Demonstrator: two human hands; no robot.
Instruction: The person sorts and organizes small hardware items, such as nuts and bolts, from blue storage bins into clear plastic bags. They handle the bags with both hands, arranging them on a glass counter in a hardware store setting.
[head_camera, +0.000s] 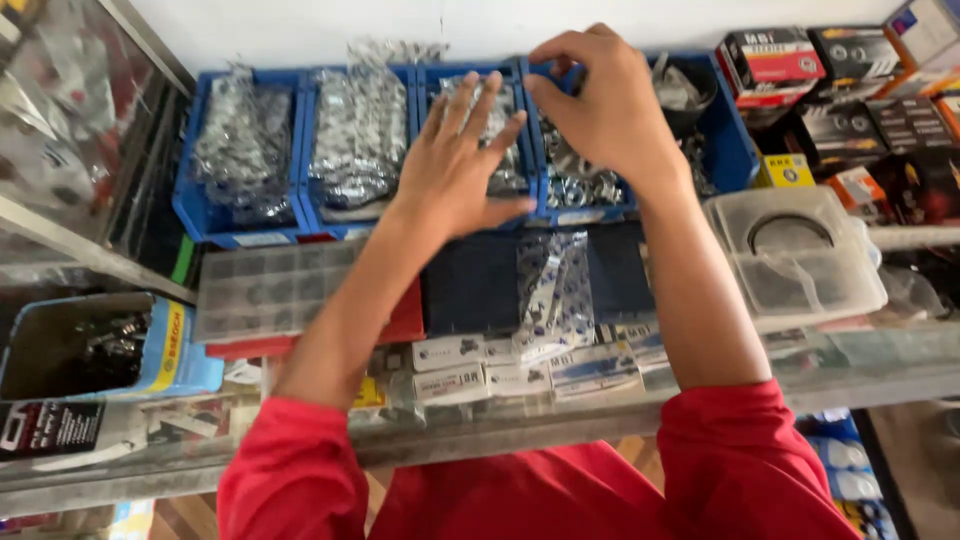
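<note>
Glass counter top (700, 395) carries everything, so the parts below it stay visible while the stock on top stays within reach of the person in red sleeves. Along the wall stands a row of four blue plastic bins (245, 165), side by side and touching, each filled with clear bags of small metal parts; this row keeps the kinds apart.

In front of the bins lie a grey compartment box (270, 290) on a red flat box, some dark flat packs, and one clear bag of small parts (555, 285) lying on those packs. To the right a clear plastic case (795, 250) holds a dark ring, and printed cartons (830, 95) are stacked behind it.

The left hand (465, 165) lies flat, fingers spread and open, on the bags in the third bin (480, 125), probably to press them down; it grips nothing. The right hand (600, 100) hovers over the fourth bin (725, 150) with fingers bent and thumb meeting them in a pinch. What it pinches I cannot tell, because the fingers cover it.

The exact kind of metal parts is hard to make out through the shiny plastic. The cartons at right and a glass cabinet at left are cut off by the edges.
</note>
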